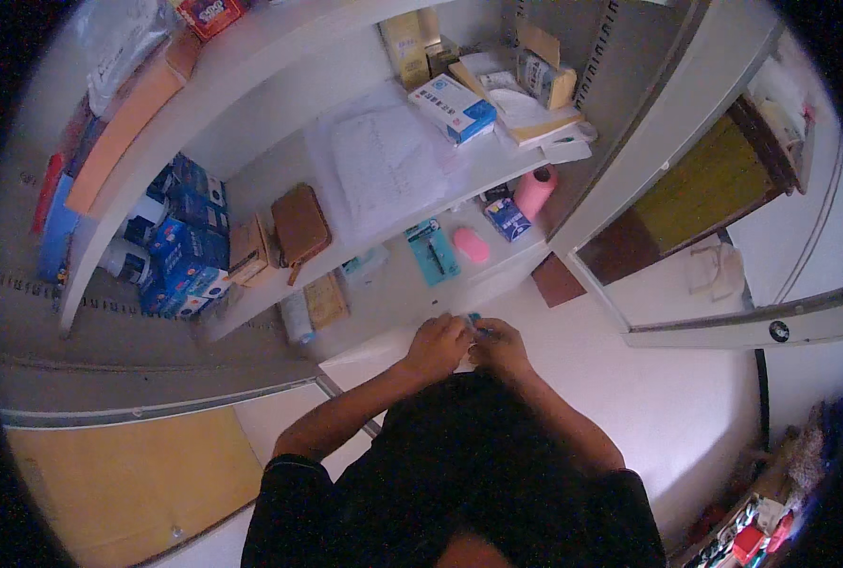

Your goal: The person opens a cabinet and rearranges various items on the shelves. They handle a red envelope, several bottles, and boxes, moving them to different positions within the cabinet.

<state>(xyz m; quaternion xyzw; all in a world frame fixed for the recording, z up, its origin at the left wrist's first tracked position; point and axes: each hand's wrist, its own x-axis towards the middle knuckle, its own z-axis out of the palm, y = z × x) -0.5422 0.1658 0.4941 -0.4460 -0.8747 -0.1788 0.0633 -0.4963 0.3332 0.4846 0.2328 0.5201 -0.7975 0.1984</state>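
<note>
My left hand [439,344] and my right hand [499,344] meet close in front of my body, below the lowest visible shelf. Between their fingers is a small dark-blue or teal item [473,318], mostly hidden by the fingers, so its kind cannot be told. On the lower shelf beyond the hands lie a teal blister card with a dark slim object [432,252], a pink oval item [471,244], a small blue and white box [508,219] and a pink cylinder [535,192].
The middle shelf [365,248] holds a brown zip wallet [301,226], papers in clear plastic [386,156], a blue and white box [453,106] and stacked blue boxes [187,248]. Open cabinet doors stand left and right [734,330]. A brown square [558,280] lies beyond the lower shelf's right end.
</note>
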